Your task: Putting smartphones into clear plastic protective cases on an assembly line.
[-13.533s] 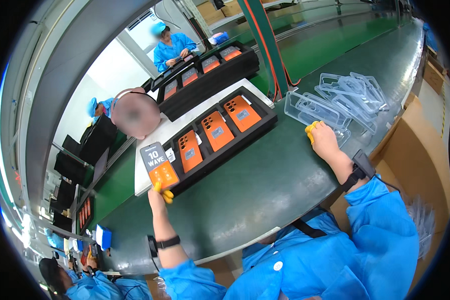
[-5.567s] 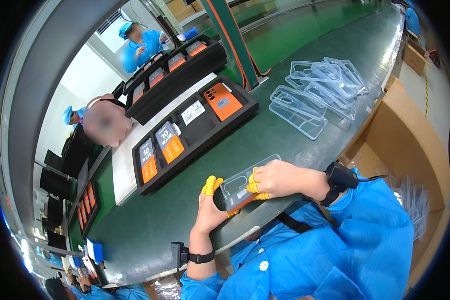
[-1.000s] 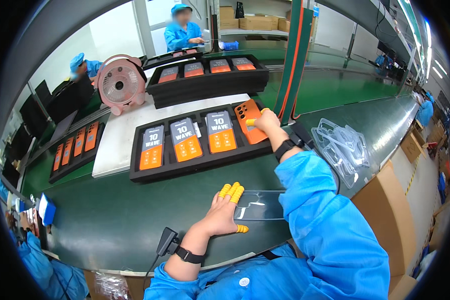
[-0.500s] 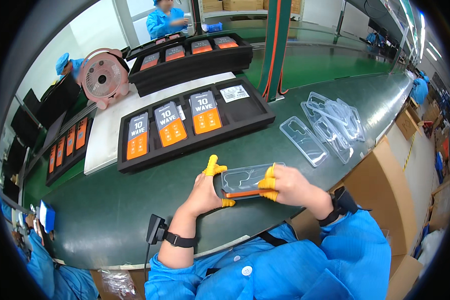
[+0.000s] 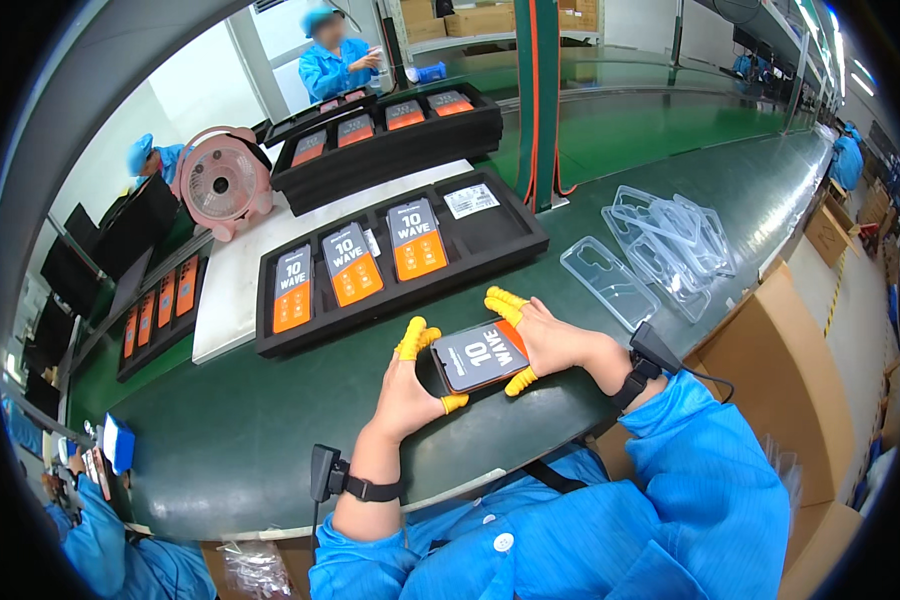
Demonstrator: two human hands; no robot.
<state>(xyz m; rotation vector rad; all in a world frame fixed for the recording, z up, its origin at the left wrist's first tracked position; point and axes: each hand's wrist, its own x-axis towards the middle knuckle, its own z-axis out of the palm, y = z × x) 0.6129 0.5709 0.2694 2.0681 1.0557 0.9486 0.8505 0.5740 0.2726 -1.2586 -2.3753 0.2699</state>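
A smartphone (image 5: 480, 358) with a grey-and-orange front film lies screen up between my two hands, just over the green bench. My left hand (image 5: 406, 388) grips its left end, fingers at the far edge and thumb at the near one. Around its right end my right hand (image 5: 548, 342) closes in the same way. Yellow finger cots cover several fingertips on both hands. Whether a clear case sits around the phone is hard to tell from this side. Beyond them, a black foam tray (image 5: 400, 290) holds three similar phones; its rightmost slot shows a white label (image 5: 471, 201).
Clear phone cases (image 5: 670, 240) are piled on the right of the bench, with a single case (image 5: 610, 281) beside them. More stacked trays (image 5: 390, 150) and a pink fan (image 5: 222, 184) stand farther back. An open cardboard box (image 5: 780, 370) is at right. Co-workers in blue sit beyond.
The phone has been turned over: a clear case's back faced up before, and now the printed screen side does. My right hand has shifted its grip to the phone's right end.
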